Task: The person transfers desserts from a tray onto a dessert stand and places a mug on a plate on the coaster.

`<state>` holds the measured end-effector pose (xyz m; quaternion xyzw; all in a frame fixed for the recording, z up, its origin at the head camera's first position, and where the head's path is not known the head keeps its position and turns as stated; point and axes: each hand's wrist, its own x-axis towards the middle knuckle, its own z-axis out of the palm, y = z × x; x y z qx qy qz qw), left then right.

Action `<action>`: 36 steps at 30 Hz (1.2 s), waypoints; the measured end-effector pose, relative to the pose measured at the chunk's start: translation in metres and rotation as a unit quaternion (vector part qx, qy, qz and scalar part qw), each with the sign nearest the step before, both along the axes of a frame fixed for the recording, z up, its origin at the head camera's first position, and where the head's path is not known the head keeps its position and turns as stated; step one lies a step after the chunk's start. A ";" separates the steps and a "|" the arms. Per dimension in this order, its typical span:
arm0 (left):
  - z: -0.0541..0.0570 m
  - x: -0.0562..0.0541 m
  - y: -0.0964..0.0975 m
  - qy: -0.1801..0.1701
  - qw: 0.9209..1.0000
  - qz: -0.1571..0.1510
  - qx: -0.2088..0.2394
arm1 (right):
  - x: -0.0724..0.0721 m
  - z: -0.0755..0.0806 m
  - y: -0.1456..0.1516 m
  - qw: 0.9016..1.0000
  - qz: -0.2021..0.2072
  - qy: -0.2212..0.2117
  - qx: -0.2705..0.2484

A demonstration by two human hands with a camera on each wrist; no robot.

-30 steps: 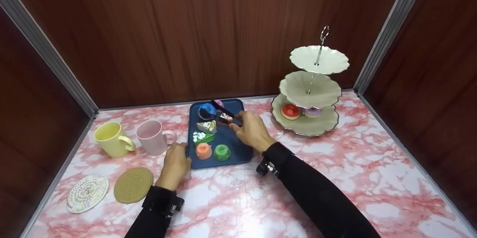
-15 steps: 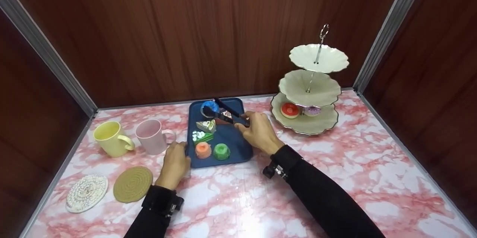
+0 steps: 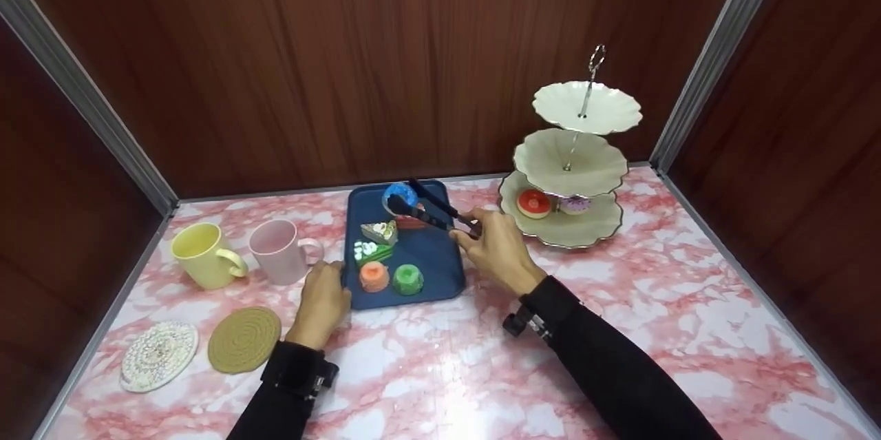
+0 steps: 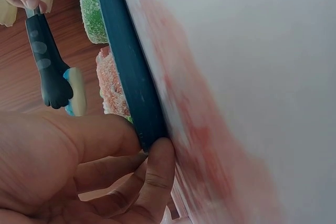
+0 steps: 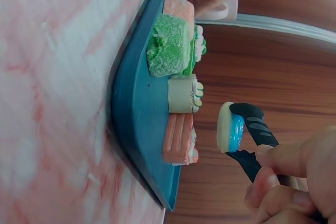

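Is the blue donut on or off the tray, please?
Off: black tongs hold the blue donut, a gap separating it from the tray.

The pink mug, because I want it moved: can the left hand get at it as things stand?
Probably yes: the pink mug stands near the left hand with nothing seen between, though that hand would likely first have to release the gripped tray.

Blue-iced donut (image 5: 234, 130) shifted rightward above the tray (image 3: 433, 268), black tongs (image 3: 421, 214) moved along, right hand (image 3: 501, 247) farther right.
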<state>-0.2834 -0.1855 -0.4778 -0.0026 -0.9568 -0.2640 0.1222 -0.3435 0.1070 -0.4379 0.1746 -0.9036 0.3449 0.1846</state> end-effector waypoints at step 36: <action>0.002 0.000 0.000 -0.013 1.000 0.001 -0.003 | 0.034 -0.009 0.102 0.998 -0.065 0.026 0.002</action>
